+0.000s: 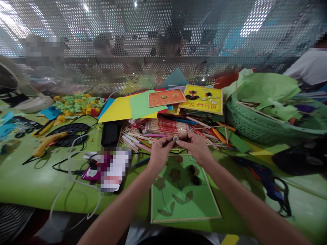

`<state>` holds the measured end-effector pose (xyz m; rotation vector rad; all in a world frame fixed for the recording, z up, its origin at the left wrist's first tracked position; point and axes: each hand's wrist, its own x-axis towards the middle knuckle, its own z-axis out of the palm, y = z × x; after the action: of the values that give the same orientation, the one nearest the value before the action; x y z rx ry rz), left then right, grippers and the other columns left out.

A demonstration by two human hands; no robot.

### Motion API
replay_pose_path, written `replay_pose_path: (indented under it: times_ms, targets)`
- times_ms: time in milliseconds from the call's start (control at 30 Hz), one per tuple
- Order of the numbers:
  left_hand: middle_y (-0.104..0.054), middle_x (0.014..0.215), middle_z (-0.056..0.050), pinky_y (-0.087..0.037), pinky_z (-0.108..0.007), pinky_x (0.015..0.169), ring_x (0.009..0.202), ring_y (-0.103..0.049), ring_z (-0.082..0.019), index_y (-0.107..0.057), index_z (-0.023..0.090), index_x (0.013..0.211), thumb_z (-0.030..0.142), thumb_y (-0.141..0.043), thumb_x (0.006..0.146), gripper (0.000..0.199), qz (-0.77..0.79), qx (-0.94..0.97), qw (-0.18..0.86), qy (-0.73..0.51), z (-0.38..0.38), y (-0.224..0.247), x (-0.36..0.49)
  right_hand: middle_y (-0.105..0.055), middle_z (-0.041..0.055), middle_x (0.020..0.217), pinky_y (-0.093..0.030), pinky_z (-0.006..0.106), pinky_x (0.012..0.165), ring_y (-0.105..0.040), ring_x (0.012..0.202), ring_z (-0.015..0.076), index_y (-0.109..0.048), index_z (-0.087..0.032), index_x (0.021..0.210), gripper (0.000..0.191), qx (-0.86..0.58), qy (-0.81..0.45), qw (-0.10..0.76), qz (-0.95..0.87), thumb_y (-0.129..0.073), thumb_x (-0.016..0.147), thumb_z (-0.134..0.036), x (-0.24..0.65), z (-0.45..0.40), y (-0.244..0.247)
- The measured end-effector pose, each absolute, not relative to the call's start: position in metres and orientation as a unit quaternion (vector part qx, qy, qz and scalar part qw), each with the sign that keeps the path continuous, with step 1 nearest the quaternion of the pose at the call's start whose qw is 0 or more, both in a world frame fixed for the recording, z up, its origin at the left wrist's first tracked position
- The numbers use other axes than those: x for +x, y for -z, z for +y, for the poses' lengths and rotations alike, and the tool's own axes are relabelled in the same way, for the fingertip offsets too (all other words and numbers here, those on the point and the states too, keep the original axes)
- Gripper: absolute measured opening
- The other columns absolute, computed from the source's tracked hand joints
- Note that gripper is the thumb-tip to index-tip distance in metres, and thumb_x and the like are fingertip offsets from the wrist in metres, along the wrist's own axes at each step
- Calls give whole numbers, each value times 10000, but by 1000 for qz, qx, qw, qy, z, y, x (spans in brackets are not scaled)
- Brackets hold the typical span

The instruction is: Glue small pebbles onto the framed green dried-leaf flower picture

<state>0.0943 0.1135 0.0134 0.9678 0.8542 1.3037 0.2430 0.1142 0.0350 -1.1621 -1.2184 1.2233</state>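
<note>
My left hand [161, 149] and my right hand [196, 146] meet over the far edge of a green picture card. Between their pinched fingertips sits a small pale, pebble-like piece [175, 139]; its exact kind is unclear. Below lies the green card [195, 202], edged with thin wooden sticks. Flowers with brown petals and leaves [175, 174] are on it, and two dark pieces [195, 180] rest near its right side. My forearms pass over the card's two sides.
Behind my hands are a bag of wooden sticks [166, 126], pens and finished picture cards [201, 98]. A green basket [250, 119] and dark-handled scissors [270, 185] are right. Left are a phone [117, 170], white cable [68, 166], yellow glue gun [48, 143] and fan [28, 102].
</note>
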Motion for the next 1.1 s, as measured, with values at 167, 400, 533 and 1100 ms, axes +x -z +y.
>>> replay_pose_path:
  times_ms: [167, 400, 533, 1100]
  targets:
    - [-768, 879, -48, -522, -353, 900, 828, -681, -179, -780, 153, 917, 344, -834, 671, 316, 366, 432, 600, -566, 113, -12, 94, -699, 25, 721, -531, 330, 682, -631, 656, 162, -645, -194, 739, 307, -489, -484, 509, -517, -829, 611, -403, 241, 114, -34]
    - [-772, 893, -59, -549, -331, 869, 825, -696, -178, -778, 153, 986, 391, -830, 700, 375, 343, 430, 646, -529, 112, -23, 89, -685, 17, 696, -498, 297, 602, -606, 618, 154, -656, -188, 753, 189, -505, -426, 497, -563, -751, 652, -316, 241, 110, -38]
    - [-776, 888, -57, -558, -321, 854, 811, -702, -173, -775, 148, 1033, 394, -833, 702, 417, 340, 429, 663, -511, 112, -27, 86, -695, 22, 727, -498, 299, 625, -605, 644, 156, -682, -177, 799, 152, -493, -373, 495, -611, -712, 708, -295, 244, 109, -40]
    - [-744, 865, -28, -546, -243, 725, 745, -684, -127, -713, 144, 916, 333, -872, 656, 359, 338, 358, 673, -552, 110, -27, 88, -657, 55, 855, -397, 305, 650, -585, 762, 196, -599, -190, 873, 256, -535, -143, 327, -766, -541, 946, -428, 255, 109, -47]
